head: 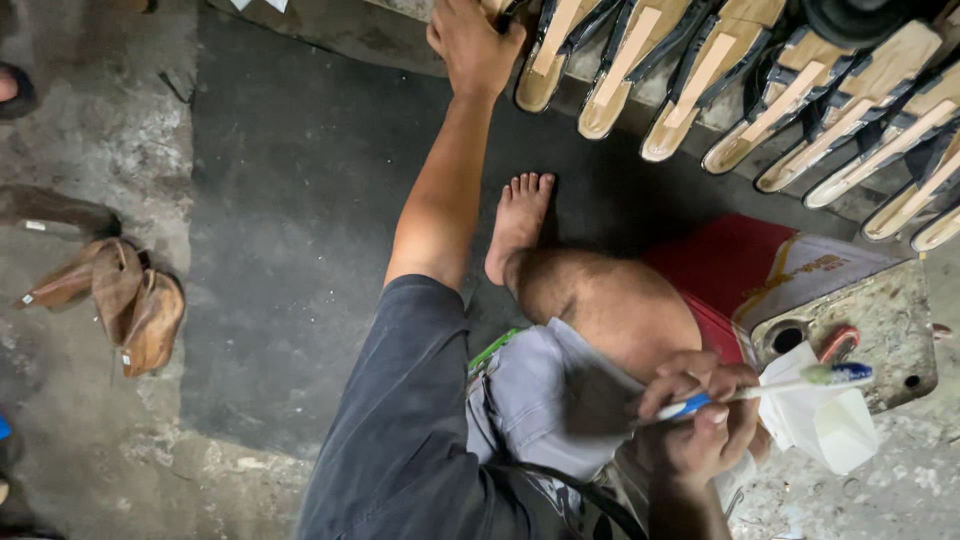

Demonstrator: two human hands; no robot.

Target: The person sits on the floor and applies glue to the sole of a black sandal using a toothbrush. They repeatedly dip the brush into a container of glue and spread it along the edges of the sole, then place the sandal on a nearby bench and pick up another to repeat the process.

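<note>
Left hand (472, 45) stretched out, fingers closed around the end sandal sole (500, 12) in the row of tan soles with black straps (760, 90) leaning along the ledge. Right hand (700, 420) near the knee, clamped on a blue-and-white toothbrush (780, 385), bristle end over a white folded paper (825, 420) beside a grimy metal can (890, 320). Bare foot (518, 220) on the dark floor. Brown leather pieces (120, 300) well apart, far side.

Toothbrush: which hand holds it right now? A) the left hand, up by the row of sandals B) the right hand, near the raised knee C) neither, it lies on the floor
B: the right hand grips the toothbrush by its blue-and-white handle beside the knee, while the left hand reaches to the row of sandals.
</note>
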